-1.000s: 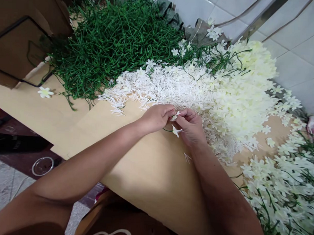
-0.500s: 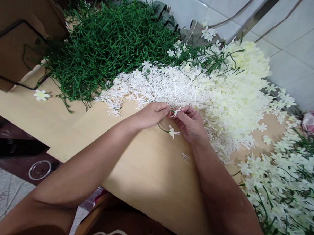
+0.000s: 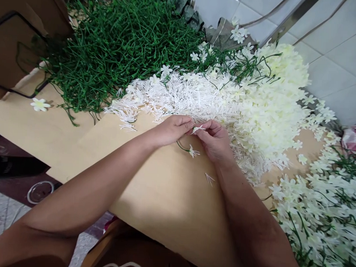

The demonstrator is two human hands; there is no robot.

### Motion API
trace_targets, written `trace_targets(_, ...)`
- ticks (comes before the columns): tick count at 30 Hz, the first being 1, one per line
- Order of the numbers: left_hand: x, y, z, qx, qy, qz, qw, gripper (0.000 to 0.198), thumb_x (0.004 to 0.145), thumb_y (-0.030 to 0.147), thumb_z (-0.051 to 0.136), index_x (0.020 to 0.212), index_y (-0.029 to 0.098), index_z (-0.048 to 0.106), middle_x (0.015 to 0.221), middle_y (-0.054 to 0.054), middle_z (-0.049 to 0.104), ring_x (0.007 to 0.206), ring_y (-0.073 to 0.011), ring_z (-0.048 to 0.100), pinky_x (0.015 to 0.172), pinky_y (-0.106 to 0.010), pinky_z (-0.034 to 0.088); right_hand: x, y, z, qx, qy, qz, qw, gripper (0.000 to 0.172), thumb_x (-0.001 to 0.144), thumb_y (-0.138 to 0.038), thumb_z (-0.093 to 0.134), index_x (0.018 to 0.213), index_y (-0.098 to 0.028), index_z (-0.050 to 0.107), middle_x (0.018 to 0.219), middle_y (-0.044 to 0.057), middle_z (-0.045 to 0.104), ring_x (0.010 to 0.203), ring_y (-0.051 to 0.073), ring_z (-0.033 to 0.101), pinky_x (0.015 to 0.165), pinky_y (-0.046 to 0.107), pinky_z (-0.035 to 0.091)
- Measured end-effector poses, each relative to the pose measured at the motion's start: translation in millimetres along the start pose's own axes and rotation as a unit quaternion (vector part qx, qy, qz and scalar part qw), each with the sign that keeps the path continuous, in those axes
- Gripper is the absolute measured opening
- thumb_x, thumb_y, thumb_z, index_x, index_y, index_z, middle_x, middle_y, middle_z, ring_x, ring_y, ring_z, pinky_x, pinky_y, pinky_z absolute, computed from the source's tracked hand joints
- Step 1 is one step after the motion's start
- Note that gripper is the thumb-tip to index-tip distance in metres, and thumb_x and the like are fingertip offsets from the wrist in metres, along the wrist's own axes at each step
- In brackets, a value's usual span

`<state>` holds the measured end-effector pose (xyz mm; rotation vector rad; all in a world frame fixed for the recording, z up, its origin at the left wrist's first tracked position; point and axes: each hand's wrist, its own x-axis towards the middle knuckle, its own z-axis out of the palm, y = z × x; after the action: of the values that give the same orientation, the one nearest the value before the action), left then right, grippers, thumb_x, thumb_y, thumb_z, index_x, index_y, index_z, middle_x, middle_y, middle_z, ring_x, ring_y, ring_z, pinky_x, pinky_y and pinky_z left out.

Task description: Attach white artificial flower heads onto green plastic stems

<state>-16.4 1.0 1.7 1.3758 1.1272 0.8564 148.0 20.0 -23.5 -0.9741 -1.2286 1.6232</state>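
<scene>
My left hand (image 3: 170, 131) and my right hand (image 3: 214, 141) meet over a tan cardboard sheet (image 3: 163, 192), fingertips pinched together. Between them sits a small white plastic stamen piece (image 3: 198, 129). My left hand also holds a thin green stem (image 3: 181, 146) that curves down to a small white flower (image 3: 192, 152) hanging below the fingers. Just beyond the hands lies a heap of white stamen pieces (image 3: 179, 96). One loose stamen piece (image 3: 209, 178) lies on the cardboard near my right wrist.
A pile of green stems (image 3: 119, 44) fills the far left. Cream petals (image 3: 273, 102) are heaped at the right. Finished flowers on stems (image 3: 325, 210) lie at the near right. A single flower (image 3: 39, 104) lies at the left. A brown box (image 3: 14, 36) stands in the far left corner.
The hands stay pinched together in the same spot. The hanging flower has swung slightly left and down as the fingers work. The view has shifted a little.
</scene>
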Motion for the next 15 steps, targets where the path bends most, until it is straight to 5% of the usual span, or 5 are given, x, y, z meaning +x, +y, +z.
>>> trace_targets(15,1.4,-4.2,2.0,-0.064,-0.001,0.005,0.998,0.037,0.085,0.039,0.053,0.057,0.018,0.042,0.05,0.006,0.034,0.048,-0.0069,0.029,0.05,-0.024,0.021,1.4,-1.8,0.6,0.01,-0.012,0.0,1.0,0.029,0.057,-0.036,0.085,0.063,-0.023,0.061,0.063,-0.005,0.065,0.06,0.01,0.058,0.066,0.027,0.05)
